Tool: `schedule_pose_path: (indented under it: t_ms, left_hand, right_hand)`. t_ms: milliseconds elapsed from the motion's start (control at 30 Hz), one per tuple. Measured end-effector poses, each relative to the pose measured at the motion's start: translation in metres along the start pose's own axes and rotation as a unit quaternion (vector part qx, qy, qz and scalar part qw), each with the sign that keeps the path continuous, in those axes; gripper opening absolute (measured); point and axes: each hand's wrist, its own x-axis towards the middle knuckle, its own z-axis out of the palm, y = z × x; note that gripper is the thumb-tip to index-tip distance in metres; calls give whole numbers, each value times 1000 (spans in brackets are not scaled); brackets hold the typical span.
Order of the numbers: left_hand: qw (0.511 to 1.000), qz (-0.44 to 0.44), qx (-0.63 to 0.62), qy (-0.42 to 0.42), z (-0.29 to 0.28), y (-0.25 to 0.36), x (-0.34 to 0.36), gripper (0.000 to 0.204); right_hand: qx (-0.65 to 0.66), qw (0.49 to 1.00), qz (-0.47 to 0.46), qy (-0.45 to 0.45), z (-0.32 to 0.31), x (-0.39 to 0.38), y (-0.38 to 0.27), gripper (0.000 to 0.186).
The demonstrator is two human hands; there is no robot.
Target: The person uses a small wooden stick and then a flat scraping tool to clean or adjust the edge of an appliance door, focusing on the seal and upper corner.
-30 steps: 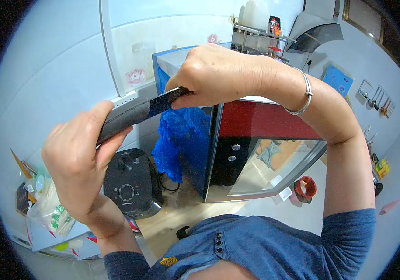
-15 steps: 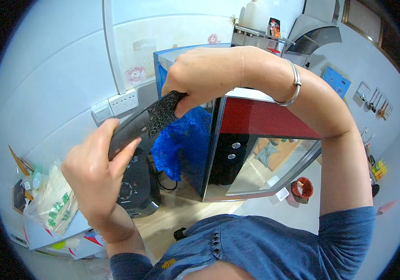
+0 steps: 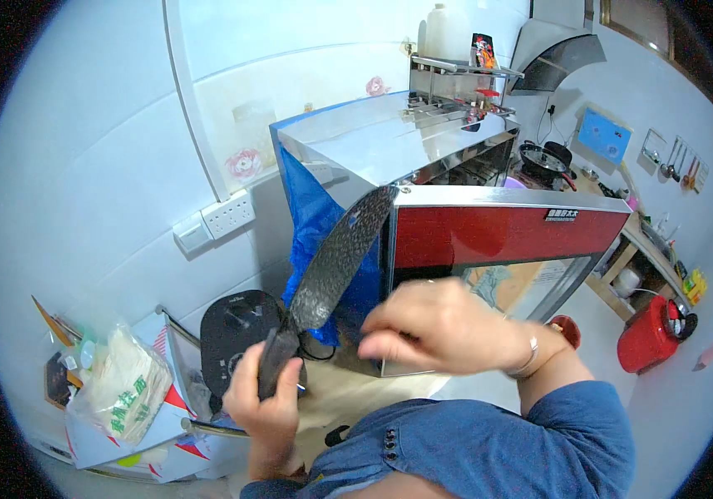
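Note:
My left hand [image 3: 265, 395] is closed round the black handle of a kitchen knife [image 3: 340, 258]. The broad, dark, mottled blade points up and away, its tip in front of the corner of a metal-topped cabinet [image 3: 348, 137]. My right hand [image 3: 439, 328] is to the right of the knife, apart from it and smeared by motion. Its fingers are bent, with a gap between thumb and forefinger, and nothing visible is in them. Just behind that hand stands the cabinet's red and glass door [image 3: 489, 241], swung open.
A black countertop appliance [image 3: 236, 333] stands left of the knife. Farther left, a bag of noodles [image 3: 128, 391] lies on a white box. Blue plastic [image 3: 310, 212] hangs down the cabinet's side. A red bin [image 3: 649, 337] and a pan [image 3: 543, 162] are at the right.
My right hand has let go of the blade and dropped down to the right. My left hand has moved lower and rightward with the knife, now tilted more upright.

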Motion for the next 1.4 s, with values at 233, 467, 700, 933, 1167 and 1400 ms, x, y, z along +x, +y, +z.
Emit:
schedule_pose_path:
  t_ms: [233, 467, 700, 933, 1167, 1400]
  left_hand:
    - [988, -129, -84, 25, 23, -32, -59, 39]
    - [980, -116, -161, -21, 54, -39, -85, 34]
    - [988, 37, -149, -1, 88, -42, -96, 38]
    - [969, 169, -120, -132, 83, -50, -85, 39]
    - [951, 243, -181, -58, 67, -40, -21, 28]
    - [936, 91, -318, -118, 92, 10, 50, 43]
  right_hand:
    - [304, 940, 148, 53, 53, 2, 0, 21]
    - [213, 957, 198, -19, 93, -15, 8, 33]
    - [460, 842, 278, -55, 133, -44, 32, 30]
    - [540, 808, 233, 48, 149, -63, 35, 28]
    - [457, 832, 247, 196, 173, -76, 35, 30]
    - [472, 799, 290, 232, 162, -68, 23, 30]
